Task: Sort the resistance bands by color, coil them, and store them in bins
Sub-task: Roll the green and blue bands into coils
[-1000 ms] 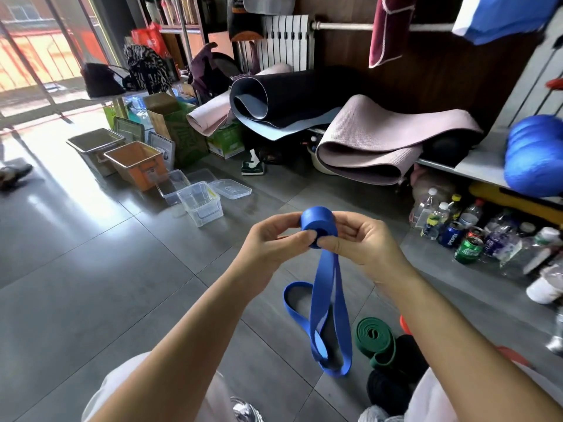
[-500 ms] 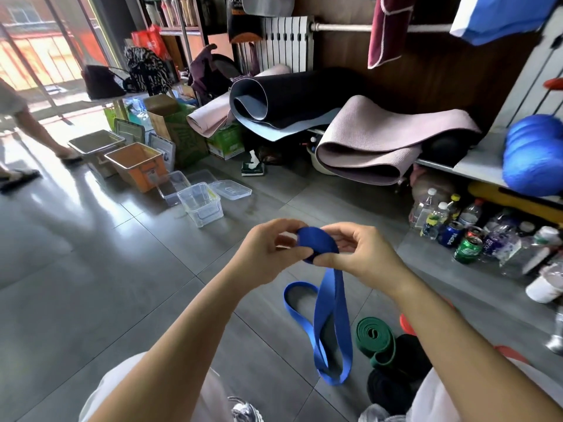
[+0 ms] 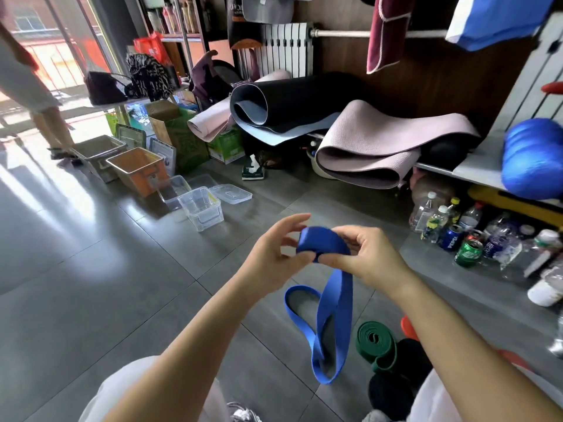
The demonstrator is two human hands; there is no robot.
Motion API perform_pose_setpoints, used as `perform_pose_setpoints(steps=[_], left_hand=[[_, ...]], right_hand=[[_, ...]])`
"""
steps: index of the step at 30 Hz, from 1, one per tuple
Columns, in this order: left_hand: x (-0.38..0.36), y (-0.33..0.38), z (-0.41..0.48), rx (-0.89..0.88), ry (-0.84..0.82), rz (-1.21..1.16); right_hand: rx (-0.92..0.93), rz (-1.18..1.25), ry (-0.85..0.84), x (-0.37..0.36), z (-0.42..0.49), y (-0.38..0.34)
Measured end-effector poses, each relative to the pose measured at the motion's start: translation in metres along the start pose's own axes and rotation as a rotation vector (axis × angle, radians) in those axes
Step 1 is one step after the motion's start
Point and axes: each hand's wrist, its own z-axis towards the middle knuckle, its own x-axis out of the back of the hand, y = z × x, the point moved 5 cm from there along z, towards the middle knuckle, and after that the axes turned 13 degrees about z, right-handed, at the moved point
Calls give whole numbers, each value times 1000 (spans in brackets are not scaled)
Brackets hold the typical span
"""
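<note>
The left hand point(image 3: 274, 260) and right hand point(image 3: 370, 258) pinch between them the coiled end of the blue band point(image 3: 321, 243). Its free loop hangs toward the floor point(image 3: 91, 284), near a coiled green band point(image 3: 376, 339). Versus a second earlier, the coil lies tilted sideways, not face-on.

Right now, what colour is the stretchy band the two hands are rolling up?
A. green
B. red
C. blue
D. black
C: the left hand and the right hand pinch a blue band, rolled up at the top while the rest hangs down in a loop.
</note>
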Motion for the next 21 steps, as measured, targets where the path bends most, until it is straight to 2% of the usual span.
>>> perform_pose_setpoints(steps=[1,3,7,9,13,15,18,21], left_hand=[[1,2,-1,-88,8,256],[-3,3,-4,-200,-40,531],[-6,-2,-6,-169,-142,598],[-3,0,-5,-161,-123,513],[4,6,-2,-135,-6,258],[7,7,-1,-84,55,46],[3,7,-3,-4,26,-388],[-4,5,-3,87,5,-657]], right_hand=[[-10,-112,-21,-2,-1,3],[-14,-274,-74,-10,-4,6],[-43,-388,-133,-19,-7,11],[-70,-318,-107,-16,-7,10],[-101,-26,-92,-1,-6,3],[-87,110,-114,2,-5,-2],[-7,374,-95,0,-1,-7],[45,484,-19,-4,1,-6]])
